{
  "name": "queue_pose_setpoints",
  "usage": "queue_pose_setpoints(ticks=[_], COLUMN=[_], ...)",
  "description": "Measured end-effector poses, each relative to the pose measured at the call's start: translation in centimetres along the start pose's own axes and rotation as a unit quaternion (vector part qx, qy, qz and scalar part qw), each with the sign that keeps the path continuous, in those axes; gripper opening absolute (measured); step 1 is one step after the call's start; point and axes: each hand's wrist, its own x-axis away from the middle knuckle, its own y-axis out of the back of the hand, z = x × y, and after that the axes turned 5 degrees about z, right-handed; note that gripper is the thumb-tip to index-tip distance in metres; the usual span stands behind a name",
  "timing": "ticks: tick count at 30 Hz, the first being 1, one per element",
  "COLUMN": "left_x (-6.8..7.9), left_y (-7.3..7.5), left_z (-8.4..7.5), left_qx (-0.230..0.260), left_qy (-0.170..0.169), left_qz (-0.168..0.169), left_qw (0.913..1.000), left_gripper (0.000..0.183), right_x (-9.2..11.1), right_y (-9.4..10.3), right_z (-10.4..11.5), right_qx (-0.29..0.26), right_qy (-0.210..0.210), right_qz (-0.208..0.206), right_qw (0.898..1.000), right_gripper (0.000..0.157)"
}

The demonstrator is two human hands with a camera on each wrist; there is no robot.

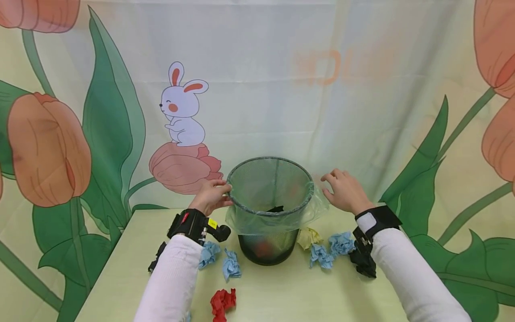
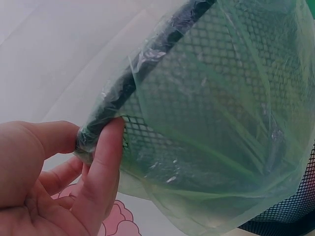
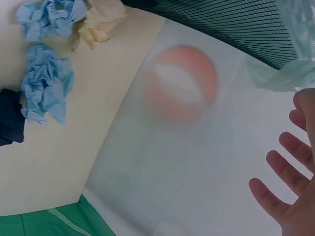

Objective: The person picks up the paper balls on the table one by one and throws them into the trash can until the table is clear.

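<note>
Mesh bin (image 1: 267,249) stands on table (image 1: 289,290), flanked by blue papers (image 1: 231,264); left hand (image 1: 211,197) pinches its rim (image 1: 273,213); right hand (image 1: 345,190), fingers loosely spread, beside liner (image 1: 263,223); left sleeve (image 1: 170,279) partly hides black paper (image 1: 156,258).

**No text I can read**

My black left-wrist device (image 1: 194,229) bears a red label (image 1: 185,218) and a yellow sticker (image 1: 212,223), both too small to read. Orange letter-like shapes (image 1: 335,67) on the pale backdrop (image 1: 249,98) are too blurred.
</note>
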Motion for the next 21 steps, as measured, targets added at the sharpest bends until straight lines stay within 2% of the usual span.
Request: queue_pose_setpoints(ticks=[21], left_x=[0.1], left_y=[-0.1], left_z=[-0.1], left_qx=[-0.004], left_qy=[-0.002], left_qz=[-0.003], left_qw=[1.0000], left_gripper=[0.046], right_x=[4.9], right_y=[-5.4], right_z=[-2.4], right_qx=[-0.017], right_qy=[-0.043], right_qz=[0.032], right_qw=[0.998], right_gripper=[0.036])
